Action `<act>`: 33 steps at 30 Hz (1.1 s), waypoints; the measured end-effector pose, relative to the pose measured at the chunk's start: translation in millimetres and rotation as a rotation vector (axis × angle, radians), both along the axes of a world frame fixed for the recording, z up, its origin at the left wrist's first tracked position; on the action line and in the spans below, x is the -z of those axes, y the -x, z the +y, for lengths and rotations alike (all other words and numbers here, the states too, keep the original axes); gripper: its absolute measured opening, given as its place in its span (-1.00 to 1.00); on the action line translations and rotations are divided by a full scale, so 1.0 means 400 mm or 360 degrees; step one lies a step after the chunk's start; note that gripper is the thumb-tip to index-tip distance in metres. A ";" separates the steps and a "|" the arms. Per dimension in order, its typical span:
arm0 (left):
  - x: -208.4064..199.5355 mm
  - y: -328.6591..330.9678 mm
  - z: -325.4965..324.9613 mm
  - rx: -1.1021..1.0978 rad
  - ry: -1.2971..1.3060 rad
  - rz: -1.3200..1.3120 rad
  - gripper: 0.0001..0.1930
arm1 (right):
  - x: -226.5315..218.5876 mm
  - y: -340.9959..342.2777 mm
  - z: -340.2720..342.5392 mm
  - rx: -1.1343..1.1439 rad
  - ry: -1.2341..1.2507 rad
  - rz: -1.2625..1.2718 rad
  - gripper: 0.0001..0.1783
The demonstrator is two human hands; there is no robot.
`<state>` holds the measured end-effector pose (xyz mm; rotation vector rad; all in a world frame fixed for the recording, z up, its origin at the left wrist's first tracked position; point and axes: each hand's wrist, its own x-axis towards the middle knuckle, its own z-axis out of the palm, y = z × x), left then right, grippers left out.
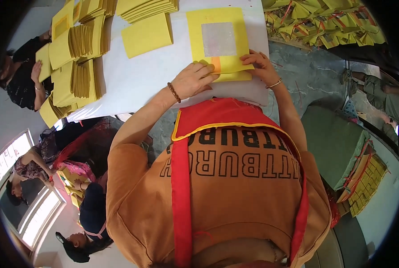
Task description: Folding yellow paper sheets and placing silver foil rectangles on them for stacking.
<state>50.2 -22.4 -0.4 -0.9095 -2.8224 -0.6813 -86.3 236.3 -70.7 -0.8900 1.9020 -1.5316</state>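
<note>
A yellow paper sheet (pixel 195 31) lies on the white-covered table (pixel 141 76) in front of me. A silvery square (pixel 218 39) sits in its middle, and an orange strip (pixel 216 64) runs down from that toward the near edge. My left hand (pixel 195 79) is closed at the sheet's near left edge, fingers curled over the paper. At the near right corner my right hand (pixel 262 68) pinches the paper, its thumb partly hidden. Between the hands the near edge is bent over in a narrow fold.
A folded yellow sheet (pixel 146 35) lies left of my work, near a fanned stack (pixel 148 10). Several bundles of folded yellow paper (pixel 76 80) line the table's left side, where another person's hand (pixel 37 71) holds one. Tied yellow paper pieces (pixel 320 22) pile up at far right.
</note>
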 end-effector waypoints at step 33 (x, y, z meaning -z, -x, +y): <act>-0.005 0.081 -0.060 -0.0459 -0.0961 -0.1353 -0.87 | -0.023 0.007 0.010 -0.0056 -0.0168 -0.0075 -0.38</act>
